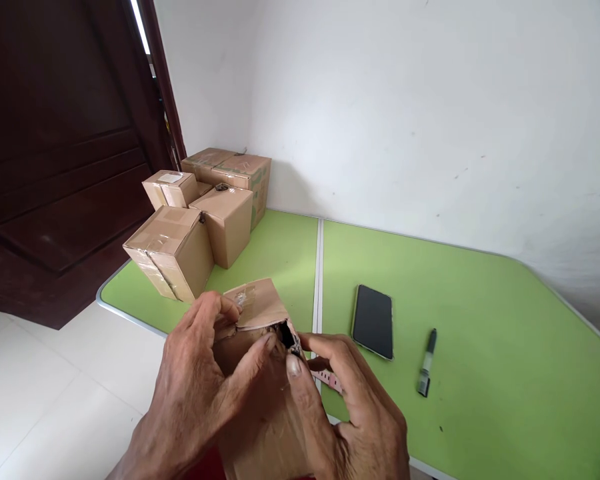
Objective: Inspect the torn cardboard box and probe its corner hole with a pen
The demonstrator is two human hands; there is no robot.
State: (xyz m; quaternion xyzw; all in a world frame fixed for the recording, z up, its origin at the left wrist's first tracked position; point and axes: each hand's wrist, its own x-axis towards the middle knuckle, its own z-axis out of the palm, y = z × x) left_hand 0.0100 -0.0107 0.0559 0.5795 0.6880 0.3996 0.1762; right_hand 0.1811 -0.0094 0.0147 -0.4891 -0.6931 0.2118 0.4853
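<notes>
Close to my body a brown cardboard box (pixel 265 430) is held tilted between both hands, its upper corner torn into a dark, ragged hole. My left hand (pixel 200 380) grips the left side, fingers bent over the taped end and the thumb at the torn edge. From the right, my right hand (pixel 355 400) pinches the corner beside the hole, thumb on the near face and fingers round the side. Partly hidden behind the right hand lies a pink strap with small dark holes (pixel 333 381). What is inside the box cannot be made out.
Several taped cardboard boxes (pixel 193 257) stand grouped at the back left of the green folding table (pixel 460 287). A smartphone (pixel 373 321) and a pen (pixel 427 363) lie to the right. A white wall rises behind; a dark door (pixel 55 167) is at the left.
</notes>
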